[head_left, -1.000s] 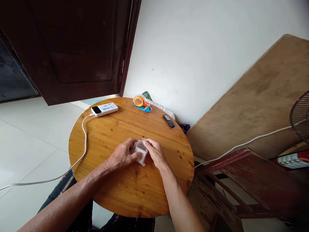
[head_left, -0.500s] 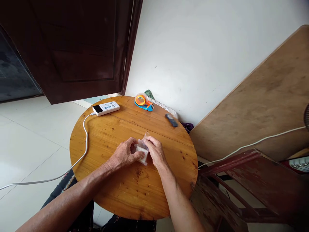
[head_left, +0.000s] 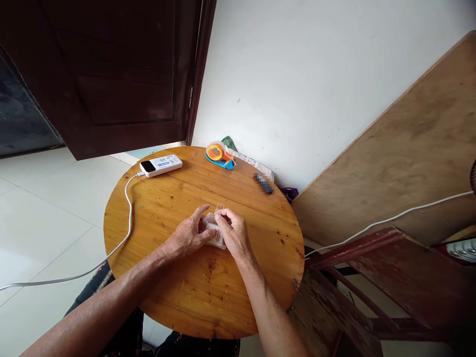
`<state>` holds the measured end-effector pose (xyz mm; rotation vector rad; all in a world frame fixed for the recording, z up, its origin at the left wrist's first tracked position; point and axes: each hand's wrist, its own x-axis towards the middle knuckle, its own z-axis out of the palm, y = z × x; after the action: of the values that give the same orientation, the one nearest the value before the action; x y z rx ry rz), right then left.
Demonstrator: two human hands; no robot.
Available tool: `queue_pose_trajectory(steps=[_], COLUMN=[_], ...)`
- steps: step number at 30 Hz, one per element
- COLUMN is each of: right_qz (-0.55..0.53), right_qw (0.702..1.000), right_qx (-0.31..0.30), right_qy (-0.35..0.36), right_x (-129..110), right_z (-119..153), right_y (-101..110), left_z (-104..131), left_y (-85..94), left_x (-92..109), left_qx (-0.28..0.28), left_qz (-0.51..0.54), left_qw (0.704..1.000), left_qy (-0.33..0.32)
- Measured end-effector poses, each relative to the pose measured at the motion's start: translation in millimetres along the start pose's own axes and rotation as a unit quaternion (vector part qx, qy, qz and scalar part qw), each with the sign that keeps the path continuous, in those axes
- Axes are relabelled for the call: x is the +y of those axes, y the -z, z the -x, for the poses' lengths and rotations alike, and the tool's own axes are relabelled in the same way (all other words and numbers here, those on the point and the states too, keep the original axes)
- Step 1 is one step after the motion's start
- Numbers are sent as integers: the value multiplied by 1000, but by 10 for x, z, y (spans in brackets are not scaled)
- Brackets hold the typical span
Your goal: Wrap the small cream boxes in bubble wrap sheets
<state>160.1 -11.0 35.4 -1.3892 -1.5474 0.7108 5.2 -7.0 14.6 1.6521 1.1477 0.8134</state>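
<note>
Both hands meet over a small clear plastic packet [head_left: 214,234] that lies at the middle of the round wooden table [head_left: 178,297]. The left hand [head_left: 188,236] presses on the packet's left side, thumb and fingers closed on it, so this grip is grasping the packet. The right hand [head_left: 233,233] covers the packet's right side, its fingertips [head_left: 219,214] pinched on a thin clear flap standing up at the packet's far edge; this grip is likewise clenched on the packet. The packet holds something pale with reddish markings; what it is cannot be made out. The packet's underside rests on, or just above, the table; which one cannot be told.

Beyond the packet, at the table's far left rim, lies a white power bank [head_left: 161,165], with a white cable [head_left: 128,208] plugged into its left end and running off the table's left edge toward the floor. Beyond the packet and slightly right, an orange and blue tape dispenser [head_left: 219,155] stands at the far rim. To the right of the dispenser lies a small dark object [head_left: 263,183], blurred. Right of the table a large wooden board [head_left: 401,148] leans against the wall.
</note>
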Motion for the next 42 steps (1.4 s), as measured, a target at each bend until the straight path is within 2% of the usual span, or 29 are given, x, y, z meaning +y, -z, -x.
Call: queue_pose_trajectory(steps=[6, 12, 16, 21, 27, 30, 34, 42], right_qz=[8, 18, -2, -15, 84, 110, 95, 92], right_qw=[998, 999, 1000, 1000, 995, 992, 994, 995], right_qx=[55, 38, 26, 21, 35, 43, 40, 38], right_qy=[28, 14, -14, -3, 44, 53, 29, 25], right_x=[9, 9, -16, -4, 98, 114, 105, 90], right_z=[35, 69, 86, 100, 86, 85, 93, 108], right_y=[-1, 6, 34, 17, -31, -30, -12, 45], left_z=[7, 1, 4, -19, -80, -31, 51, 9], left_y=[-13, -27, -27, -54, -73, -28, 19, -8], left_x=[6, 13, 15, 27, 20, 22, 26, 27], left_qx=[0, 22, 33, 61, 103, 89, 63, 70], left_qz=[35, 36, -6, -109, -131, -83, -61, -77], left_qw=[999, 999, 999, 992, 985, 990, 991, 992], left_qy=[-1, -5, -14, -17, -40, -69, -102, -73])
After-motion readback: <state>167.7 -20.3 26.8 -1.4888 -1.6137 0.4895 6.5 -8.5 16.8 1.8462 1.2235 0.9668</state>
